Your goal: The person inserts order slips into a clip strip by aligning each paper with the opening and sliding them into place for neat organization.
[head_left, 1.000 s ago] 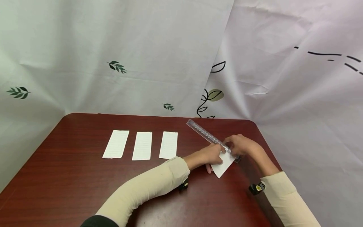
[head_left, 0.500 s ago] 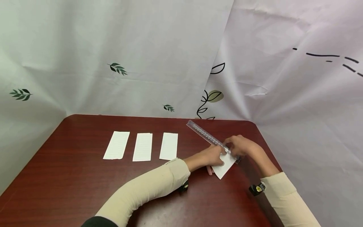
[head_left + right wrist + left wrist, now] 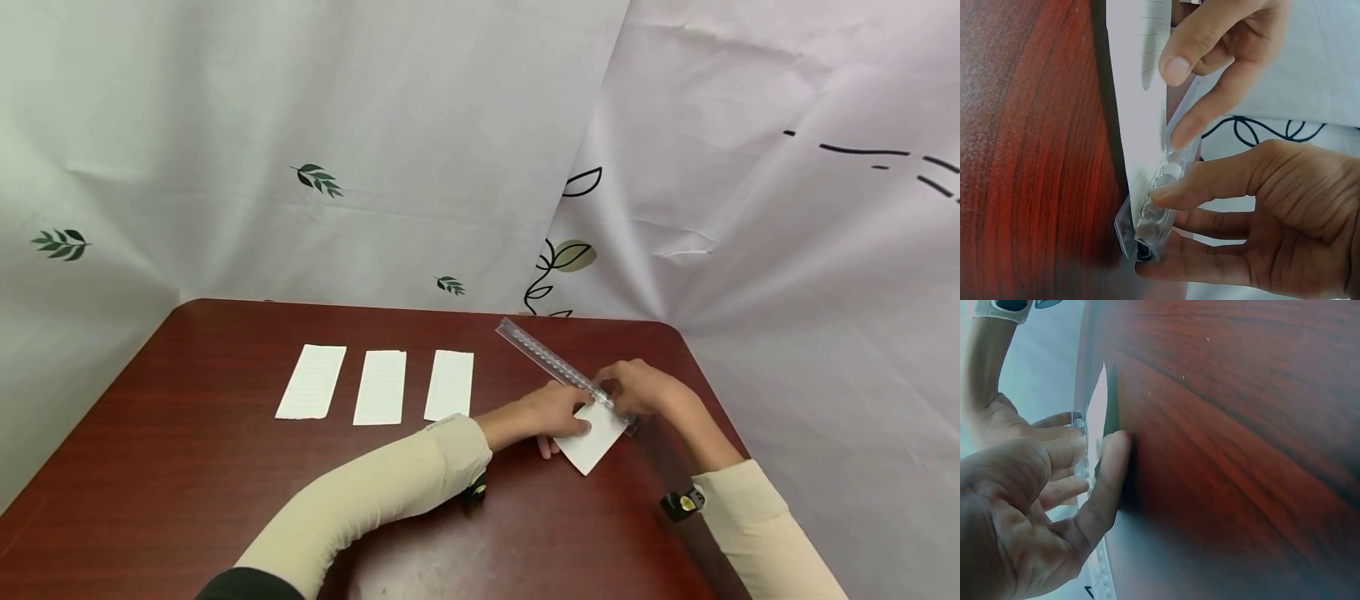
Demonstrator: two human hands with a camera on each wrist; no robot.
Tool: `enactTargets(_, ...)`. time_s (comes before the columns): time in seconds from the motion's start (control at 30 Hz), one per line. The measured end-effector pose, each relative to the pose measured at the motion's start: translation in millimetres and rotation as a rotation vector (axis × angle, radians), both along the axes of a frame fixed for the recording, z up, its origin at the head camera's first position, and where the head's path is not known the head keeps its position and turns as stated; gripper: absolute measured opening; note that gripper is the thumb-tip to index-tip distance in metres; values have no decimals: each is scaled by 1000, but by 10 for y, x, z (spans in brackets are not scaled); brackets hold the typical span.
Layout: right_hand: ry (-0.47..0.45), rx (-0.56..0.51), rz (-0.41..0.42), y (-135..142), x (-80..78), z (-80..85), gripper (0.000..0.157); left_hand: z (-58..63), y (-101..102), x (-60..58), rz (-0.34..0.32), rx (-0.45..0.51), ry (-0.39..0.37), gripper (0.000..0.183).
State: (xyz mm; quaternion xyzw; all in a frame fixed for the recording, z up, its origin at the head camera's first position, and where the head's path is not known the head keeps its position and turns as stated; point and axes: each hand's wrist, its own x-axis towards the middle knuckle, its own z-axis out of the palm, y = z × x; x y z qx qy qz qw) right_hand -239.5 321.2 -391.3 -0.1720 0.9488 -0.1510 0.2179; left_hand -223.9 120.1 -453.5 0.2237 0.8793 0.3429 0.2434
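My left hand pinches a small lined white sheet of paper, with a finger under it and the thumb above in the left wrist view. A clear plastic binder strip with a row of rings lies diagonally at the table's right side. My right hand grips its near end, the thumb on the rings and the other fingers on the far side. One edge of the paper lies along the rings in the right wrist view. Whether the rings pass through its holes, I cannot tell.
Three similar lined sheets lie in a row to the left: the left sheet, the middle sheet and the right sheet. The reddish-brown table ends at a patterned white cloth backdrop.
My left hand has shifted slightly left along the paper, so more of the sheet shows. The right hand keeps its hold on the binder strip. The head view has tilted a little.
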Motion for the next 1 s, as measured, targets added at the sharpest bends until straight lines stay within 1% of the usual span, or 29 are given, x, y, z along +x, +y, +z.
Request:
enactTargets(0.07, -2, 0, -7, 1, -1, 0, 66, 101, -84, 47, -3, 3, 7, 54)
enactTargets(0.13, -6, 2, -8, 5, -1, 3, 66, 129, -157, 59, -5, -8, 26, 53)
enactTargets(0.27, -18, 6, -31, 7, -1, 0, 67, 146, -311, 50, 2, -34, 61, 52)
enactTargets(0.33, -26, 7, -47, 3, 0, -6, 68, 152, -393, 44, 14, -41, 64, 49)
enactTargets(0.43, -27, 13, -51, -5, 1, -19, 69, 159, -517, 42, 26, -46, 61, 42)
enactTargets(0.53, -24, 22, -56, -4, 2, -23, 70, 159, -636, 36, 21, -47, 65, 32)
enactTargets(0.67, -15, 23, -55, 9, 8, -15, 72, 170, -788, 5, 24, -46, 106, 23)
enactTargets(0.83, -16, 13, -48, 5, 2, -21, 71, 214, -988, -17, 64, -95, 155, 22)
enactTargets(1.0, -9, 16, -44, 7, -8, -17, 70, 257, -1170, -34, 107, -118, 166, 27)
